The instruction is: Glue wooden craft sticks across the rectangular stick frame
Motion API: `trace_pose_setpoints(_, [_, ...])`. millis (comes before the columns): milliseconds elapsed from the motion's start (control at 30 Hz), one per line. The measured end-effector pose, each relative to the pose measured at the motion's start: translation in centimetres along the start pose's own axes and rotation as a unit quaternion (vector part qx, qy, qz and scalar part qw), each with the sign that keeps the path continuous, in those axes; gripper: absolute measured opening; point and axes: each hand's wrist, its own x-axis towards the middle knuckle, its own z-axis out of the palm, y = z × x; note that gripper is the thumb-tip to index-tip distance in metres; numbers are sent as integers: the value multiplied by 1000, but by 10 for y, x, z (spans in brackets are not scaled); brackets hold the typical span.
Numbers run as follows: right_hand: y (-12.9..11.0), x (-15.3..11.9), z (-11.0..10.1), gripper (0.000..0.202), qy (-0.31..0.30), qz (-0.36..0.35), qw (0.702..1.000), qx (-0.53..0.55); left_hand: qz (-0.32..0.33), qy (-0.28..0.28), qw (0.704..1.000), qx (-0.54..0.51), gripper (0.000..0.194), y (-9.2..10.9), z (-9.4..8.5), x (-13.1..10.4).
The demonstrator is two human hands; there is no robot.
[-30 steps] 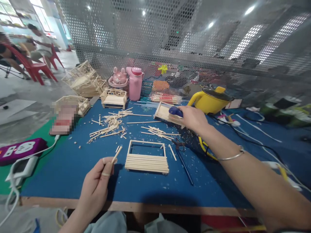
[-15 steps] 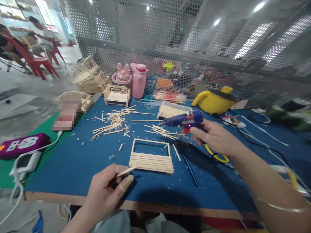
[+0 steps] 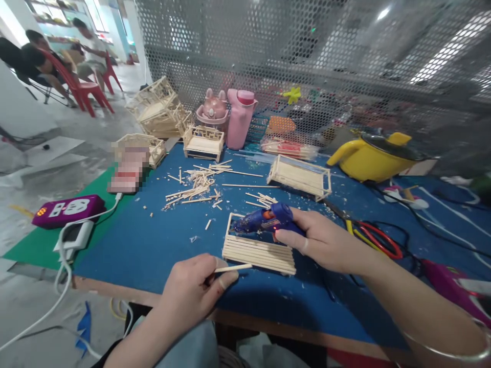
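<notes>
Between thumb and fingers, my left hand [image 3: 197, 283] pinches a short wooden stick [image 3: 235, 267] just in front of a small stick frame [image 3: 259, 254]. That frame lies flat on the blue mat, its near part covered by parallel sticks. My right hand [image 3: 320, 237] is wrapped round a blue hot glue gun [image 3: 264, 220] with a small red light. The gun's nozzle points left, over the far left part of the frame, and its body hides the frame's far right. I cannot tell whether the nozzle touches the wood.
Behind the frame lie loose sticks [image 3: 197, 186] and a small stick bed [image 3: 301, 176]. Pliers with red and yellow handles [image 3: 378, 237] lie at right, near a yellow pot [image 3: 374, 158]. A pink bottle [image 3: 240, 120] stands at the back. A purple power strip [image 3: 69, 209] and phone [image 3: 128, 168] are left.
The glue gun in my right hand has moved left and down, from above the loose sticks to over the frame. My left hand still holds its stick. The view has shifted.
</notes>
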Motion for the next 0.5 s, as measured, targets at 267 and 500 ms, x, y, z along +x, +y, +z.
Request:
trace_pose_setpoints(267, [1, 3, 3, 37, -16, -7, 1000, 25, -2, -8, 1000, -8, 21, -1, 0, -1])
trace_pose_setpoints(500, [-1, 2, 0, 39, -29, -12, 999, 33, -2, -3, 1000, -10, 21, -3, 2, -1])
